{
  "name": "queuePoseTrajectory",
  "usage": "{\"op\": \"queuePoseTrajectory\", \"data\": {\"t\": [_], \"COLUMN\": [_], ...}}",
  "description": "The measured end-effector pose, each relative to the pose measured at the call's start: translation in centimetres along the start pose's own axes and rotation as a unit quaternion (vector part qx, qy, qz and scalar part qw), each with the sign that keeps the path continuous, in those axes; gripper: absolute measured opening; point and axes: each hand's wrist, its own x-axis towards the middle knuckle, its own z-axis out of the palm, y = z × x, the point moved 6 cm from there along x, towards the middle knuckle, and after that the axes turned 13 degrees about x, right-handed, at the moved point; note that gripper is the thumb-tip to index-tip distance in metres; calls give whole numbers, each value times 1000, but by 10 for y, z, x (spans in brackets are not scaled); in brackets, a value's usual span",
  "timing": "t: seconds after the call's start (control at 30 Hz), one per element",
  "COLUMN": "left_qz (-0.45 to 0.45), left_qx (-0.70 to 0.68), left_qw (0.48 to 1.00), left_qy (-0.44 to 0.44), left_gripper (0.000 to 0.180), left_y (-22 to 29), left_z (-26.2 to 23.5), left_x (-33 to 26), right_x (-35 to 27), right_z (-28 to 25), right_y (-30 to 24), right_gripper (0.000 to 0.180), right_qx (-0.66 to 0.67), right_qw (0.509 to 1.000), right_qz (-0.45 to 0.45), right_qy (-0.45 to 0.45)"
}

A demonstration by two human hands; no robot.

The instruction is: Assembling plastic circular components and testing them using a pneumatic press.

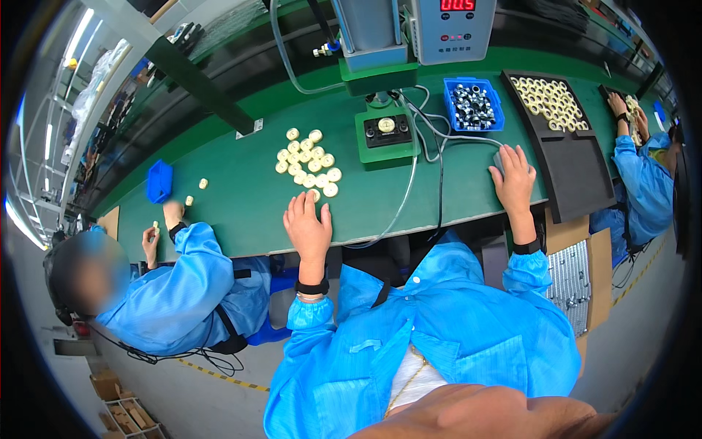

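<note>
A: How does the left hand (308, 233) stand?
B: Palm down, fingers stretched, thumb apart; a cream round piece (314, 195) lies at its fingertips; whether it is gripped, I cannot tell.
A: And the right hand (515, 181)?
B: Open and flat near the table's front edge; its fingertips are over a small grey box (499, 159), mostly hidden, with a cable running toward it.
A: What lies just beyond?
B: A loose cluster of cream pieces (317, 152) past the left hand, on the green tabletop (241, 194); between and beyond the hands, a black block (375, 134) on a green base, with one round cream part (386, 125) in its middle.
A: Farther out?
B: Past the right hand, a blue bin (498, 110) of metal parts (473, 107); to its right, a black tray (572, 172) with cream rings (548, 101) in its far section; a co-worker in blue (186, 267) sits at the left, another (645, 175) at the far right.
</note>
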Motion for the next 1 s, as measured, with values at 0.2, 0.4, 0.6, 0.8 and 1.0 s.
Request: {"op": "queuePoseTrajectory", "data": {"t": [0.2,0.4,0.6,0.8,1.0], "left_qz": [0,-9,-3,-3,-5], "left_qx": [-5,-10,-18,-25,-39], "left_qw": [1000,1000,1000,999,999], "left_qy": [9,6,16,26,28], "left_gripper": [39,39,39,37,36], "left_y": [-2,-5,-5,-4,-8], "left_z": [-1,1,-1,-1,8], "left_x": [0,-2,1,0,-5], "right_x": [-8,-7,13,110,164], "right_z": [2,-1,-16,12,67], "right_y": [1,-4,-31,-131,-184], "right_gripper": [53,60,59,94,50], "right_qx": [-10,5,221,438,528], "right_qw": [1000,999,970,892,844], "right_qz": [2,11,6,-18,-33], "right_qy": [22,40,104,-106,-86]}}
